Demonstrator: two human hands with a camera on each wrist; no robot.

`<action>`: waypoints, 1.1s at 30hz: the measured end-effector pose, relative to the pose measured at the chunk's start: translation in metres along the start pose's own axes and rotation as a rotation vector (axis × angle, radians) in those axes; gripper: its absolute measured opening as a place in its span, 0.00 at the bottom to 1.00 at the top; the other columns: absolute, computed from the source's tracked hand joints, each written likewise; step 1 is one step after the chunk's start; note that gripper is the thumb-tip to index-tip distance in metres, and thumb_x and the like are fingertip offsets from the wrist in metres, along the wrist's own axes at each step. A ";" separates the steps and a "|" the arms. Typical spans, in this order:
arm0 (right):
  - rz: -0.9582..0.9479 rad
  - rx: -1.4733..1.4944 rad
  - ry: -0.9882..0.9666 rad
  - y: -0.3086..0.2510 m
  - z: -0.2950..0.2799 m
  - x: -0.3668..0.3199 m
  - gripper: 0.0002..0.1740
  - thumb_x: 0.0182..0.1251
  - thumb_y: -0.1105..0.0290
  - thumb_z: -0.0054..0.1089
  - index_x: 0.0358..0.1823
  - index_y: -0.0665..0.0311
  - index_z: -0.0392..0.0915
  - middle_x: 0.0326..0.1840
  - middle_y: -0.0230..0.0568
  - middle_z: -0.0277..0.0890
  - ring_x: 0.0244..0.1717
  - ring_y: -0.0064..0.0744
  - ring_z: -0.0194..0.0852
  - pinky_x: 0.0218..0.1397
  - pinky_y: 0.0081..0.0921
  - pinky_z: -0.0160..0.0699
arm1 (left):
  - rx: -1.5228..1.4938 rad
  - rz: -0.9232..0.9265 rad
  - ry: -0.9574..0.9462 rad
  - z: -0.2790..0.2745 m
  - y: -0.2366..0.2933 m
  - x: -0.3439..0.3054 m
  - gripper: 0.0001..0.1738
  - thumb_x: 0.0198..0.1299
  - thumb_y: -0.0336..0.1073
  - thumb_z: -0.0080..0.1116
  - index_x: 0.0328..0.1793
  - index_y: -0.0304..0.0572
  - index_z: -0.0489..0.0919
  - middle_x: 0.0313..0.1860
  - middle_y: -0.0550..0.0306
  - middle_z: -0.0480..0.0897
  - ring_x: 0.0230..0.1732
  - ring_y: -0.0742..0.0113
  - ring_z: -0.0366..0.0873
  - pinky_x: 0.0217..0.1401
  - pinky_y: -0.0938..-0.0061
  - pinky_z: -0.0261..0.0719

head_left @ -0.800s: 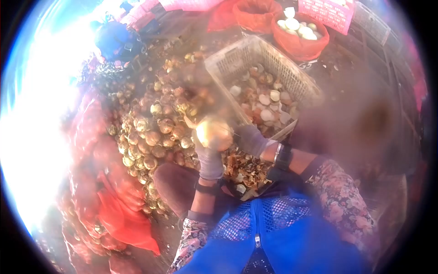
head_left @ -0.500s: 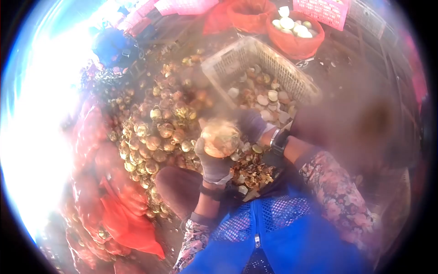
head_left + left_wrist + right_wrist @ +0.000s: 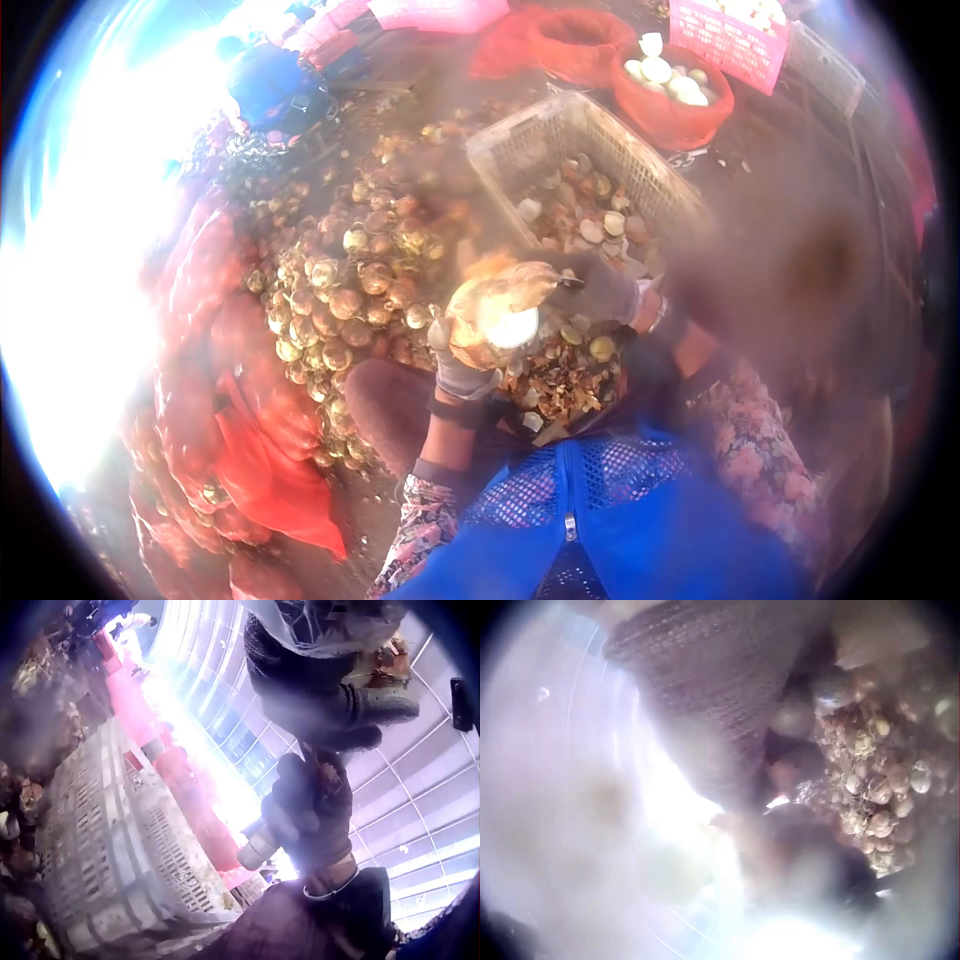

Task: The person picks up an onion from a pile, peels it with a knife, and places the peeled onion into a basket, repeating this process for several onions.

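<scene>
In the head view my gloved left hand (image 3: pixel 462 372) holds a large onion (image 3: pixel 475 325) from below, a bright white patch showing on its side. A flap of papery onion skin (image 3: pixel 530 282) stretches from its top toward my gloved right hand (image 3: pixel 600 288). The left wrist view shows the right hand (image 3: pixel 311 814) curled, with brown skin at its fingers and a pale, handle-like stub (image 3: pixel 259 849) jutting from the fist; the rest of that tool is hidden. Above it the left hand (image 3: pixel 307 682) wraps the onion (image 3: pixel 386 664). The right wrist view is blurred.
A heap of onions (image 3: pixel 345 300) spreads on the left, beside red mesh sacks (image 3: pixel 265 470). Ahead stands a pale plastic crate (image 3: pixel 505 135) with onion pieces and skins. Behind it a red-lined container (image 3: pixel 670 115) holds peeled onions. Loose skins (image 3: pixel 560 385) lie near my lap.
The onion has turned in the left hand, and a flap of skin now stands off it. My right hand has moved rightward, away from the onion.
</scene>
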State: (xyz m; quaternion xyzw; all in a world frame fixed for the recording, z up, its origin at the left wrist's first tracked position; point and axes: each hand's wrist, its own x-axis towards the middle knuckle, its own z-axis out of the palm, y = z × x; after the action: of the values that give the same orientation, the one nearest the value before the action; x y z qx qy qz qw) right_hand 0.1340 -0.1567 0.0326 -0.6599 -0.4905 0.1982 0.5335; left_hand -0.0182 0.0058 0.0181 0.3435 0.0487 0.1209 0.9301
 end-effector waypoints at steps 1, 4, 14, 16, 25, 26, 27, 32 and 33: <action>0.035 -0.002 0.057 -0.006 0.002 -0.003 0.30 0.66 0.62 0.65 0.70 0.55 0.72 0.54 0.34 0.84 0.44 0.23 0.82 0.44 0.28 0.83 | -0.018 -0.013 -0.016 0.002 0.002 0.000 0.58 0.51 0.76 0.56 0.72 0.28 0.65 0.68 0.37 0.74 0.68 0.49 0.73 0.71 0.59 0.71; -0.227 -0.160 0.189 -0.011 0.001 -0.004 0.33 0.62 0.61 0.70 0.70 0.53 0.72 0.47 0.32 0.86 0.37 0.23 0.83 0.40 0.27 0.84 | -0.088 -0.033 -0.142 0.005 0.000 0.004 0.58 0.52 0.76 0.55 0.73 0.30 0.65 0.66 0.40 0.75 0.65 0.51 0.76 0.69 0.60 0.74; -0.360 -0.197 0.176 -0.011 -0.001 -0.015 0.20 0.59 0.63 0.71 0.53 0.57 0.83 0.44 0.33 0.86 0.30 0.26 0.82 0.31 0.27 0.78 | 0.184 -0.282 -0.178 -0.011 0.001 0.011 0.48 0.59 0.70 0.56 0.71 0.35 0.68 0.59 0.43 0.80 0.52 0.55 0.85 0.46 0.66 0.90; -0.225 -0.150 0.138 -0.011 -0.004 -0.019 0.22 0.63 0.63 0.67 0.58 0.58 0.80 0.46 0.33 0.85 0.33 0.22 0.81 0.32 0.25 0.78 | 0.146 -0.193 -0.047 -0.006 -0.019 0.015 0.47 0.59 0.70 0.56 0.69 0.36 0.69 0.57 0.46 0.81 0.49 0.57 0.85 0.39 0.67 0.91; 0.229 0.702 0.530 0.000 -0.011 -0.003 0.21 0.66 0.61 0.63 0.60 0.53 0.77 0.49 0.31 0.82 0.39 0.25 0.80 0.35 0.24 0.80 | 0.094 0.051 -0.041 0.005 -0.015 0.015 0.49 0.58 0.70 0.56 0.69 0.31 0.70 0.58 0.46 0.81 0.54 0.58 0.83 0.52 0.69 0.85; 0.232 0.605 0.516 -0.001 -0.017 -0.002 0.21 0.66 0.61 0.63 0.60 0.53 0.77 0.49 0.31 0.82 0.39 0.25 0.80 0.35 0.24 0.81 | 0.176 0.083 0.017 0.008 -0.010 0.014 0.50 0.57 0.70 0.56 0.69 0.31 0.70 0.58 0.46 0.81 0.53 0.59 0.84 0.50 0.70 0.86; 0.239 0.511 0.502 -0.002 -0.023 0.000 0.21 0.66 0.61 0.63 0.60 0.52 0.77 0.49 0.30 0.82 0.40 0.26 0.80 0.35 0.25 0.81 | 0.258 0.117 0.075 0.012 -0.005 0.014 0.51 0.56 0.71 0.57 0.69 0.31 0.71 0.58 0.46 0.81 0.52 0.59 0.84 0.49 0.71 0.86; -0.043 -0.543 0.304 -0.007 -0.011 0.008 0.21 0.67 0.61 0.62 0.61 0.49 0.76 0.50 0.29 0.80 0.43 0.27 0.80 0.36 0.25 0.83 | 0.334 0.046 -0.038 0.011 0.019 0.014 0.55 0.51 0.62 0.69 0.76 0.35 0.61 0.61 0.49 0.76 0.60 0.58 0.78 0.59 0.65 0.82; -0.151 -0.652 0.304 -0.010 -0.001 0.009 0.21 0.67 0.60 0.62 0.61 0.48 0.76 0.51 0.29 0.80 0.44 0.28 0.80 0.37 0.25 0.84 | 0.437 0.115 0.015 0.006 0.014 0.015 0.55 0.49 0.61 0.71 0.76 0.36 0.61 0.61 0.48 0.76 0.59 0.58 0.78 0.60 0.65 0.81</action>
State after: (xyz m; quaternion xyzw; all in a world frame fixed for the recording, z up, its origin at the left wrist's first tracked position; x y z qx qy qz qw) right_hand 0.1339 -0.1500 0.0442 -0.7793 -0.4903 -0.1087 0.3749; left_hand -0.0057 0.0161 0.0322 0.5382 0.0610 0.1628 0.8247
